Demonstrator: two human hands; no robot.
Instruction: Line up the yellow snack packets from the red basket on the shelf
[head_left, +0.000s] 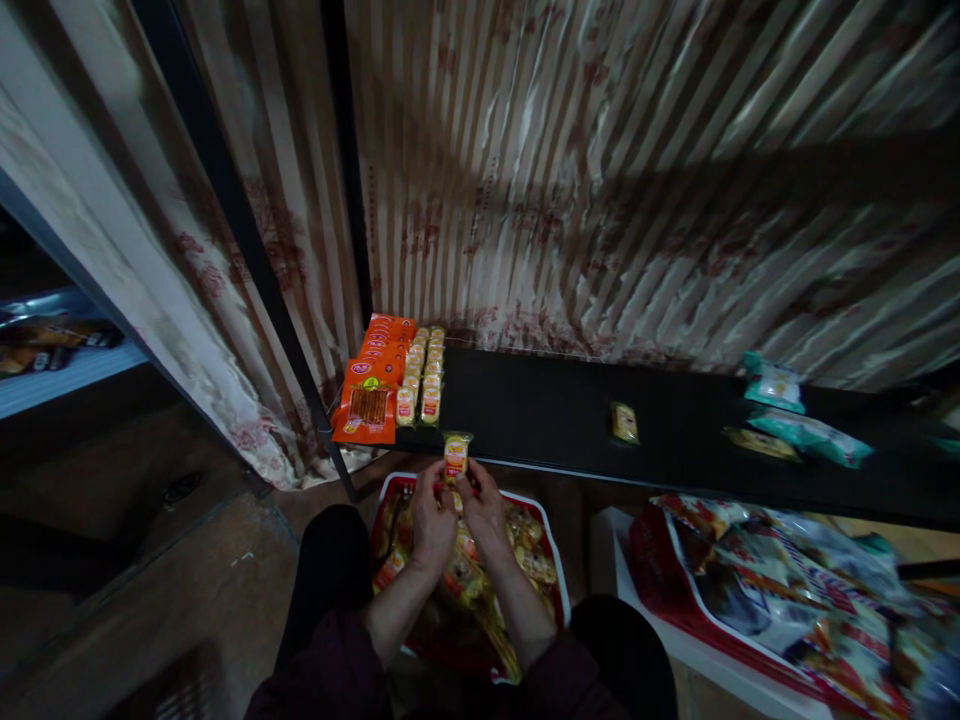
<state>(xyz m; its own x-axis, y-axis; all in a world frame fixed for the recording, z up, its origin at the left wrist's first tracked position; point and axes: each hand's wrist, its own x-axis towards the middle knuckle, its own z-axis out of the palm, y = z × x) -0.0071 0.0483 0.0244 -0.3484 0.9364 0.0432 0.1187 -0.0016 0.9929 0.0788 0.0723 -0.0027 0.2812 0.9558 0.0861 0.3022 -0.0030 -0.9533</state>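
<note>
Both of my hands meet above a red and white basket point(556, 560) filled with small yellow snack packets point(465, 578). One yellow wrapped snack packet point(455, 456) stands upright between my fingertips, close to the shelf's front edge. My left hand point(433, 522) pinches it on the left side, and my right hand point(484, 512) grips it on the right. Just beyond, two rows of matching yellow packets point(430, 385) are lined up on the black shelf point(540, 405). Beside them on the left lie overlapping orange snack bags point(369, 398).
A single yellow packet point(624, 423) lies farther right on the shelf, with teal bags point(810, 432) beyond it. Below right, a second red basket point(652, 560) holds larger snack bags point(795, 580). Dark metal posts point(240, 215) and a striped curtain point(525, 170) stand behind.
</note>
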